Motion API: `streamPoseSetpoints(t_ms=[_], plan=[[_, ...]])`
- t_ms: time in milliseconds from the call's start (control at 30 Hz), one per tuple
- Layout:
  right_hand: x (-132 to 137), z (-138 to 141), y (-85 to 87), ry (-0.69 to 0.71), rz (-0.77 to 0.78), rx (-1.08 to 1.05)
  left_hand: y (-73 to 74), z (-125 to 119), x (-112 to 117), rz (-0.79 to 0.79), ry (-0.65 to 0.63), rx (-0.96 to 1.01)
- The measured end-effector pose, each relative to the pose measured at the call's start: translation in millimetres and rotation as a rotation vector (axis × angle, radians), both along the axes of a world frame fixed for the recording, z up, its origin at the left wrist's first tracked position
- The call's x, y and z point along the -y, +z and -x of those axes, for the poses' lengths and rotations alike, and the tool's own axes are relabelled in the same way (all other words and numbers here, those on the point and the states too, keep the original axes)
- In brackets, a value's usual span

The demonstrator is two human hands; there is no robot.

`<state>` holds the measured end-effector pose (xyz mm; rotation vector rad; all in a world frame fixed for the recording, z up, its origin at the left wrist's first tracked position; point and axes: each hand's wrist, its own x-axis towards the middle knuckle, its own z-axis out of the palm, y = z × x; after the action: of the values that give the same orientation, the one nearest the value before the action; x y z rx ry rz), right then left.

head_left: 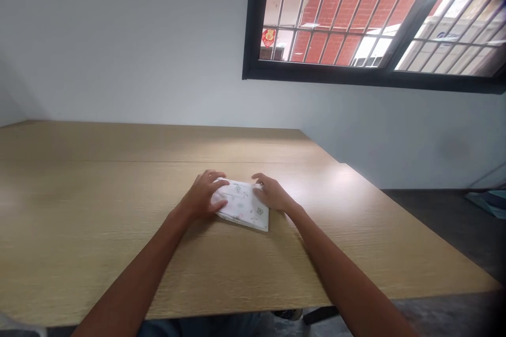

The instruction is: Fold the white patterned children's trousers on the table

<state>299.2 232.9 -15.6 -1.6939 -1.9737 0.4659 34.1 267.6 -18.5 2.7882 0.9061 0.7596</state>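
A white folded cloth (242,205) with small printed animal figures lies flat on the wooden table, though I cannot tell exactly what kind of cloth item it is. Its left side is in the grasp of my left hand (203,195), with the thumb and a finger on top and the other fingers along the far left corner. At the far right corner, my right hand (272,193) holds the cloth, the thumb on its upper face and the index finger reaching past the far edge. The undersides of both hands are hidden.
The pale wooden table (118,253) reaches back to a white wall (138,42), with a seam across it. Its right edge slants away beside a dark floor (427,210). A barred window (316,71) with a dark frame is above. A bluish item (490,204) sits far right.
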Motion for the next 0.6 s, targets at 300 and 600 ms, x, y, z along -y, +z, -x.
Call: streamPoseSetpoints(t_ms=[300,600], plan=[[11.9,1.6,17.1,-0.135,0.206,0.207,1.6,-22.0,51.3,0.241,-0.227,-0.172],[12.8,1.1,21.4,-0.071,0.214,0.127,8.1,-18.1,43.5,0.202,-0.239,-0.16]])
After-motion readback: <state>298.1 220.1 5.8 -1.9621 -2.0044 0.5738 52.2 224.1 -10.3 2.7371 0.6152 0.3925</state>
